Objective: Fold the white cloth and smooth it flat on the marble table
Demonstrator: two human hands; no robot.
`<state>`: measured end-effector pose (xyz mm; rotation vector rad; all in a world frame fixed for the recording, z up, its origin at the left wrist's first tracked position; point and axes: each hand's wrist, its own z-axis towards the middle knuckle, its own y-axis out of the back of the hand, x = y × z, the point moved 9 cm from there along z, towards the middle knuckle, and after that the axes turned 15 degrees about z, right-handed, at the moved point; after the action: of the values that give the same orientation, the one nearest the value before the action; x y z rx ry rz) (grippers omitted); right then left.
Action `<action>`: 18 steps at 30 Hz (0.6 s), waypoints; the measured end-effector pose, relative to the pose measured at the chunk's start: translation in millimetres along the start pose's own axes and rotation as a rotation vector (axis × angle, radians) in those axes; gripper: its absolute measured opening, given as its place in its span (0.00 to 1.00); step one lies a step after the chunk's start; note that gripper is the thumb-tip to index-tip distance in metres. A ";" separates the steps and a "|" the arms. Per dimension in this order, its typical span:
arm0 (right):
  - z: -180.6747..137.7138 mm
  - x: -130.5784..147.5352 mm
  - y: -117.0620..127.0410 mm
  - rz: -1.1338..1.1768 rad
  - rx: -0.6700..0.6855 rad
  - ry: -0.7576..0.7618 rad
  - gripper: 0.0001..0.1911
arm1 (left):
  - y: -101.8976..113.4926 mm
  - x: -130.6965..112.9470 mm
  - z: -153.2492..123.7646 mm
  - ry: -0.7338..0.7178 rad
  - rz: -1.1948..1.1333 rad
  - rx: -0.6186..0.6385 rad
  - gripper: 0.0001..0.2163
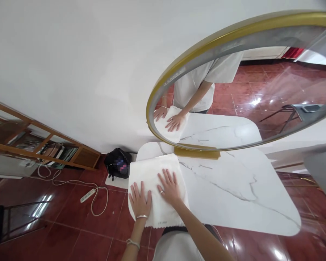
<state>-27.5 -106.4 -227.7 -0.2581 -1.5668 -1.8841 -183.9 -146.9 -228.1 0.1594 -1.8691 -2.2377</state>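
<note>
Under left hand [139, 201] and right hand [170, 188]: plain white cloth [158, 210], small grey print along near edge. On right hand: gold-toned ring [161, 192]. On left wrist: silver-toned bracelet [141, 216]. Right of grip: white tabletop [220, 203], grey marble veining. Beyond right hand: gold mirror frame [288, 21], grey inner rim, gold base [198, 153]. Left of grip: black bag [110, 159], blurred blue-and-pink patch; farther left, white power strip [87, 195], brown shelf [87, 157]. Beyond both hands: white wall [84, 72]. Below grip: dark red floor [73, 228], tile grid.
</note>
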 end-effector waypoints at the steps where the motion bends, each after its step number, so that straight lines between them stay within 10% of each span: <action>1: -4.4 -10.9 8.3 -0.012 -0.011 -0.007 0.28 | 1.2 -13.5 -3.1 -0.015 -0.013 0.000 0.24; 18: -177.2 -243.4 213.6 -0.082 -0.254 -0.196 0.28 | 22.6 -306.9 -96.4 -0.449 -0.177 0.155 0.28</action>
<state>330.4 -196.2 -234.9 -0.5113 -1.4785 -2.1794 137.4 -169.9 -241.6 -0.1768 -2.3405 -2.3942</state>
